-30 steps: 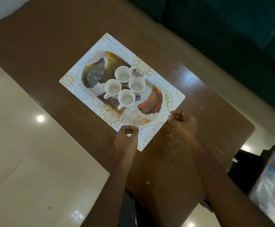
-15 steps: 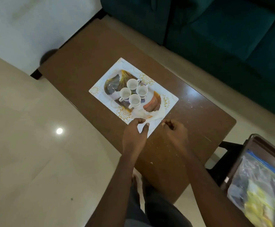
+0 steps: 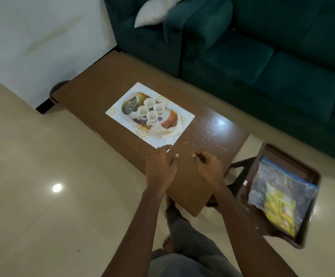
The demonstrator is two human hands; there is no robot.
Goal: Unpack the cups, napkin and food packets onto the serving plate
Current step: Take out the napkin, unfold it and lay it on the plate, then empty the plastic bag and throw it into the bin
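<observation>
Four small white handled cups (image 3: 150,111) stand clustered at the middle of the oblong leaf-patterned serving plate (image 3: 129,105). The folded white napkin (image 3: 171,132) lies at its near end (partly over the rim). The plate sits on a white, gold-flowered placemat (image 3: 114,113) on the brown wooden table (image 3: 212,136). The left hand (image 3: 160,168) hovers with its fingers loosely straight at the mat's near corner. The right hand (image 3: 207,166) is curled, seemingly on nothing. A clear zip bag of yellow food packets (image 3: 280,198) lies in a brown tray (image 3: 288,159) to the right.

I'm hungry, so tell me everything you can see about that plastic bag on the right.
The plastic bag is see-through, with a blue strip along one edge. It lies flat inside a brown tray beside the table. Yellow packets show through it. The left hand and right hand are away from it.
</observation>
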